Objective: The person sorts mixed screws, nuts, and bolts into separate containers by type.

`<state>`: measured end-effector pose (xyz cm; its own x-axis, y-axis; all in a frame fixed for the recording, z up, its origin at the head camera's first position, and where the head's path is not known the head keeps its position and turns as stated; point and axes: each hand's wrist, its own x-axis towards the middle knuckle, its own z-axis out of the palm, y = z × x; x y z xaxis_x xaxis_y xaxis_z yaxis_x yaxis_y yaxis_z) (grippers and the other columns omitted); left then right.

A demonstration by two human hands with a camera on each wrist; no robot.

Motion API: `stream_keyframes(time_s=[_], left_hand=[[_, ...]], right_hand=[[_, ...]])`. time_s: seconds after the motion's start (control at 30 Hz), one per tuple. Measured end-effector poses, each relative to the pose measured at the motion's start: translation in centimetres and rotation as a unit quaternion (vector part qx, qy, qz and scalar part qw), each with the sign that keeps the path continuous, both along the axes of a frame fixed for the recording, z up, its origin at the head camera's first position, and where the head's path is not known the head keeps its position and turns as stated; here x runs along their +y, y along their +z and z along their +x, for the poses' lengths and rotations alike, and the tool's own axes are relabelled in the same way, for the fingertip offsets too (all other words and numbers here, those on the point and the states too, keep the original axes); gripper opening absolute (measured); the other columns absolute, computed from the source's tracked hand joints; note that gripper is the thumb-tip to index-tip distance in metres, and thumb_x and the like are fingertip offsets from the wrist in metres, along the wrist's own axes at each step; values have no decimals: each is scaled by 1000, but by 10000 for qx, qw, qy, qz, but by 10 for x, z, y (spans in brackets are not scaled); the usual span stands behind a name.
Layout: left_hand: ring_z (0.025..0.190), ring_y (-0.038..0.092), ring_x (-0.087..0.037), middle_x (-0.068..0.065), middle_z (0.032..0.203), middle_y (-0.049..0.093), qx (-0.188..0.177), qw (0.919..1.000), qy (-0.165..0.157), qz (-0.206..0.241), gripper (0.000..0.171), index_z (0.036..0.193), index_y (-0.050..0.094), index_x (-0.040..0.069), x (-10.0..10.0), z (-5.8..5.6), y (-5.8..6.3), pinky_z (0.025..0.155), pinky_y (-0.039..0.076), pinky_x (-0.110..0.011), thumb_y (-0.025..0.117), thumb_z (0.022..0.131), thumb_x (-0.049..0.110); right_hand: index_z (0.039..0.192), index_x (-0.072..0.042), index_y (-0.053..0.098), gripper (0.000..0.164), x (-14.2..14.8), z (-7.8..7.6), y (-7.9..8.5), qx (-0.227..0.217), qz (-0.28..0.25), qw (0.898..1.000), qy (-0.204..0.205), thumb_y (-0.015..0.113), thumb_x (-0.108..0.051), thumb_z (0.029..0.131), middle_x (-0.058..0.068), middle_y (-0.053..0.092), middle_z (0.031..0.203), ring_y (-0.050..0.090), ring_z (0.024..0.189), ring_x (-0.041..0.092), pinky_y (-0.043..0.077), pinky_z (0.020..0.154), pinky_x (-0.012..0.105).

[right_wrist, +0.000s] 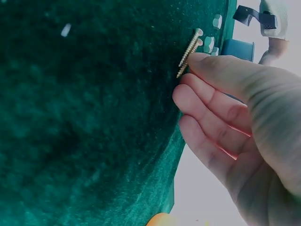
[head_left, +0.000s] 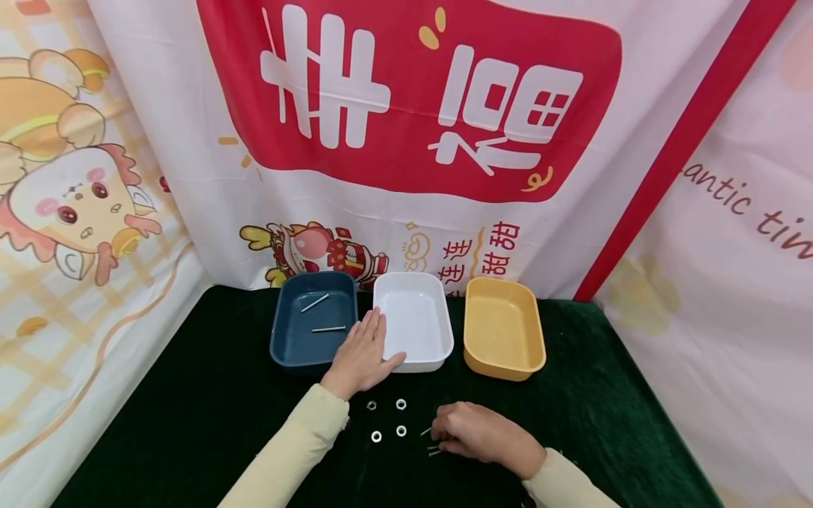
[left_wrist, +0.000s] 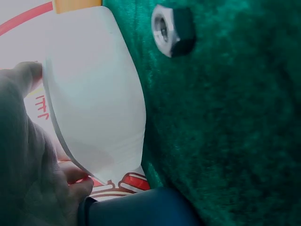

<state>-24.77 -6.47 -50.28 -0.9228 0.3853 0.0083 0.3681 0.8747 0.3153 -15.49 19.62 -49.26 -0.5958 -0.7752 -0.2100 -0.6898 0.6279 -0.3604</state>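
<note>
My left hand [head_left: 360, 356] rests with extended fingers over the left rim of a white bin [head_left: 416, 321], its thumb at the front edge. The left wrist view shows the bin's outer wall [left_wrist: 99, 94] under that hand. On the green cloth, my right hand [head_left: 476, 432] has its thumb and fingers curled, pinching a thin screw [head_left: 425, 432] that pokes out past the fingertips. Two more screws [head_left: 435, 451] lie side by side by the thumb; their golden threads [right_wrist: 187, 52] show in the right wrist view. Several silver hex nuts [head_left: 401, 431] lie between the hands.
Left of the white bin stands a dark blue bin [head_left: 288, 331] holding two long bolts [head_left: 328, 329]. A yellow bin [head_left: 504, 328] stands at the right. Behind the bins hangs a printed curtain [head_left: 356, 180]. Green velvet cloth [head_left: 209, 409] covers the table.
</note>
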Motion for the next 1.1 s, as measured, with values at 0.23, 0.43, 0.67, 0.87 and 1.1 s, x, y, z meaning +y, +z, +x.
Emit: stream_keyframes(time_s=[0.23, 0.43, 0.67, 0.87, 1.1], left_hand=[[168, 6, -32, -17, 179, 7, 73, 9999, -16, -146, 99, 168, 15, -1, 0, -1, 0, 136, 12, -50, 42, 104, 70], [168, 5, -32, -15, 179, 5, 16, 9997, 28, -227, 100, 168, 13, -1, 0, -2, 0, 136, 11, -49, 40, 104, 71], [168, 6, -32, -16, 179, 7, 18, 9998, 22, -220, 99, 168, 14, -1, 1, 0, 0, 136, 12, -50, 41, 104, 70], [168, 7, -32, -16, 179, 8, 8, 9997, 8, -232, 99, 168, 14, -1, 0, 2, 1, 136, 12, -50, 41, 104, 70], [167, 9, -33, -17, 179, 10, 70, 9997, 4, -243, 98, 168, 15, -1, 1, 2, -1, 136, 13, -50, 41, 105, 69]], right_hand=[[104, -23, 78, 14, -4, -3, 4, -4, 153, 9999, -9, 80, -14, 94, -12, 68, 92, 59, 77, -9, 54, 71, 11], [103, -24, 78, 15, -7, -4, 6, -78, 251, 9996, -81, 81, -13, 93, -12, 67, 91, 60, 78, -8, 55, 71, 12], [100, -24, 77, 12, -10, -5, 3, -57, 296, 9995, -52, 82, -16, 92, -13, 66, 90, 58, 77, -8, 53, 69, 12], [98, -25, 77, 11, -11, -5, -2, -8, 274, 9996, -26, 81, -16, 94, -14, 65, 88, 57, 74, -9, 52, 66, 11], [97, -25, 75, 12, -11, -5, -7, -5, 241, 9997, -71, 80, -15, 92, -15, 62, 86, 54, 70, -8, 50, 63, 12]])
